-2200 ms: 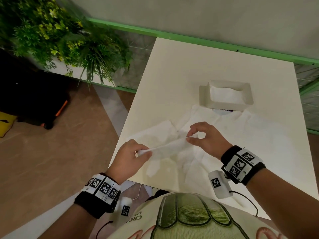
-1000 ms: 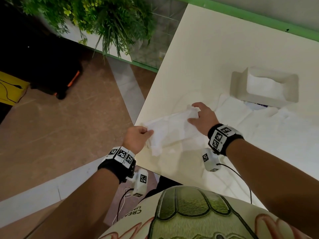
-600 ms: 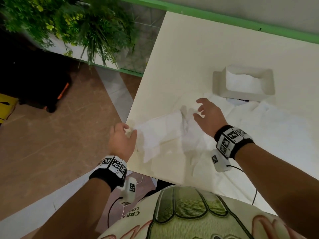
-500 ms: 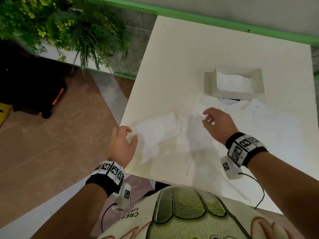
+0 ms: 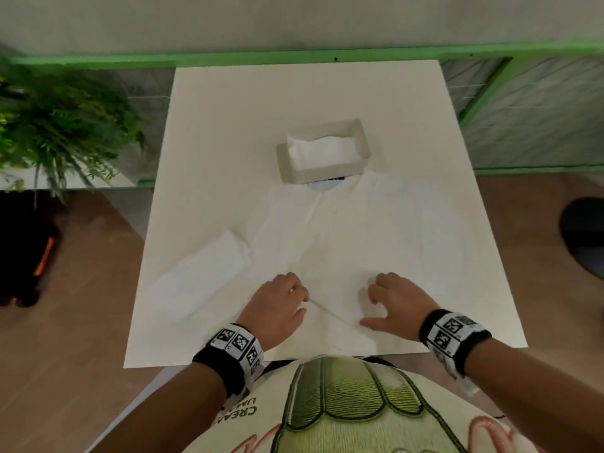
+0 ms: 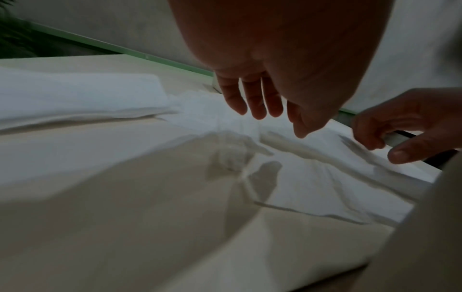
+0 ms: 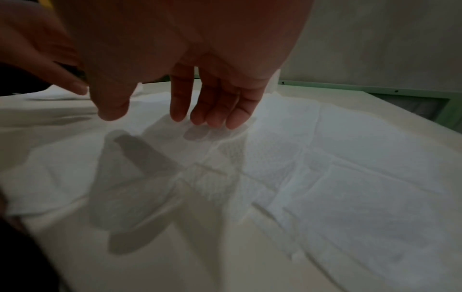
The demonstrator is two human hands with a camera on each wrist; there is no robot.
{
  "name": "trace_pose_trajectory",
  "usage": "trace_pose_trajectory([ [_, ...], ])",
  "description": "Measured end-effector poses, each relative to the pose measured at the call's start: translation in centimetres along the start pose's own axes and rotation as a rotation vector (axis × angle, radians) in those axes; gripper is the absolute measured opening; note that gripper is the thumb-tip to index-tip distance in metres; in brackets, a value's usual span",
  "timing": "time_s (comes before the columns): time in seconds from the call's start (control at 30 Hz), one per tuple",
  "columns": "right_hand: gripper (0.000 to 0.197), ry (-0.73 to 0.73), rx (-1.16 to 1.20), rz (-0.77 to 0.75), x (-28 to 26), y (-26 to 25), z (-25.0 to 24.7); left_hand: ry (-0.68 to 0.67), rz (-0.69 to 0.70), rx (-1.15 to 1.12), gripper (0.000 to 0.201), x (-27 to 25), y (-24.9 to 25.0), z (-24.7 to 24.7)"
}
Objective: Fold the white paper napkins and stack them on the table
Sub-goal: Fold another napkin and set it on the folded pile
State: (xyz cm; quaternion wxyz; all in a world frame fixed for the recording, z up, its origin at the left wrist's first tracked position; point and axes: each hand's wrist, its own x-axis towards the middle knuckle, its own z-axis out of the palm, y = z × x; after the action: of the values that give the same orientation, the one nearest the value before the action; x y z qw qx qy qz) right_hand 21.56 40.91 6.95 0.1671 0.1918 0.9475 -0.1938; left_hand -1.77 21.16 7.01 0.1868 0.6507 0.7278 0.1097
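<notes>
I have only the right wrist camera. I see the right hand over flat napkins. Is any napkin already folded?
Observer: Yes. One folded napkin lies near the left edge of the table, apart from both hands.
Operator: Does the left hand hold something?
Observer: No. The left hand hangs over the spread napkins, fingers relaxed, holding nothing.
Operator: Are there more napkins somewhere?
Observer: Yes. A white holder at the far side of the spread ones has napkins inside.
</notes>
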Motion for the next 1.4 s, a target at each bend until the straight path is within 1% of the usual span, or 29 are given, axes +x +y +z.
trace_pose_trajectory([
  [0.1, 0.065, -0.062, -0.052, -0.031, -0.1, -0.6, 1.0, -0.053, 0.023, 0.102, 0.037, 1.4, 2.1, 1.3],
  [0.13, 0.065, -0.073, -0.065, -0.026, -0.1, -0.7, 1.3, -0.060, 0.032, 0.149, 0.044, 1.9, 2.6, 1.7],
  [0.2, 0.056, -0.065, -0.080, -0.035, -0.1, -0.8, 1.7, -0.062, 0.037, 0.220, 0.051, 2.7, 3.6, 2.1],
  [0.23, 0.048, -0.052, -0.076, -0.044, -0.1, -0.7, 1.8, -0.057, 0.038, 0.245, 0.051, 3.2, 3.9, 2.3],
  [0.3, 0.030, 0.000, -0.038, -0.065, -0.2, -0.6, 1.6, -0.037, 0.028, 0.278, 0.041, 3.8, 4.2, 2.5],
  [0.33, 0.024, 0.020, 0.003, -0.066, -0.3, -0.4, 1.4, -0.019, 0.012, 0.278, 0.033, 3.9, 4.3, 2.5],
  [0.37, 0.022, 0.023, 0.053, -0.061, -0.4, -0.2, 1.1, 0.005, -0.006, 0.266, 0.026, 4.0, 4.4, 2.5],
  [0.47, 0.026, 0.018, 0.244, -0.043, -0.9, 0.9, 0.0, 0.113, -0.043, 0.177, 0.012, 4.0, 4.7, 2.2],
  [0.5, 0.027, 0.026, 0.292, -0.040, -1.0, 1.3, -0.3, 0.142, -0.055, 0.146, 0.013, 4.0, 4.7, 1.9],
  [0.57, 0.029, 0.026, 0.348, -0.037, -1.4, 1.9, -1.1, 0.169, -0.081, 0.109, 0.025, 3.9, 4.8, 1.1],
  [0.67, 0.039, 0.018, 0.396, -0.005, -1.9, 2.5, -2.6, 0.205, -0.113, 0.060, 0.035, 3.9, 5.0, -0.4],
  [0.73, 0.042, 0.053, 0.425, 0.017, -1.9, 2.6, -3.7, 0.240, -0.128, 0.012, 0.037, 4.1, 5.0, -1.4],
  [0.8, 0.044, 0.122, 0.467, 0.040, -1.7, 2.4, -4.8, 0.285, -0.144, -0.056, 0.037, 4.2, 5.1, -2.5],
  [0.87, 0.053, 0.153, 0.521, 0.062, -1.2, 1.9, -6.1, 0.307, -0.175, -0.089, 0.038, 4.5, 5.3, -3.8],
  [0.93, 0.067, 0.120, 0.523, 0.047, -0.8, 1.1, -7.5, 0.341, -0.201, -0.100, 0.038, 4.7, 5.6, -5.2],
  [1.0, 0.077, 0.071, 0.521, 0.026, -0.5, 0.0, -8.8, 0.384, -0.235, -0.190, 0.032, 4.7, 5.7, -6.7],
  [1.03, 0.077, 0.060, 0.557, 0.033, -0.4, -0.5, -9.4, 0.397, -0.268, -0.267, 0.026, 4.6, 5.6, -7.5],
  [1.07, 0.071, 0.061, 0.628, 0.043, -0.2, -0.8, -10.1, 0.407, -0.313, -0.355, 0.020, 4.6, 5.5, -8.3],
  [1.1, 0.060, 0.070, 0.719, 0.053, 0.0, -1.2, -10.6, 0.410, -0.367, -0.448, 0.016, 4.4, 5.3, -9.1],
  [1.2, 0.011, 0.167, 0.942, 0.074, 1.0, -2.5, -12.3, 0.453, -0.497, -0.786, 0.009, 3.9, 4.4, -11.3],
  [1.23, 0.008, 0.205, 0.981, 0.097, 1.4, -3.1, -12.9, 0.472, -0.530, -0.893, 0.007, 3.7, 3.9, -12.0],
  [1.27, 0.010, 0.231, 1.040, 0.123, 1.8, -3.6, -13.4, 0.482, -0.560, -0.980, 0.008, 3.4, 3.3, -12.5],
  [1.3, 0.010, 0.245, 1.121, 0.145, 2.2, -4.2, -13.8, 0.476, -0.581, -1.053, 0.018, 3.1, 2.6, -13.0],
  [1.37, 0.015, 0.231, 1.281, 0.163, 3.2, -5.3, -14.7, 0.424, -0.600, -1.193, 0.044, 2.2, 1.4, -13.6],
  [1.4, 0.019, 0.211, 1.349, 0.161, 3.7, -5.8, -15.0, 0.399, -0.596, -1.230, 0.051, 1.8, 0.9, -13.8],
])
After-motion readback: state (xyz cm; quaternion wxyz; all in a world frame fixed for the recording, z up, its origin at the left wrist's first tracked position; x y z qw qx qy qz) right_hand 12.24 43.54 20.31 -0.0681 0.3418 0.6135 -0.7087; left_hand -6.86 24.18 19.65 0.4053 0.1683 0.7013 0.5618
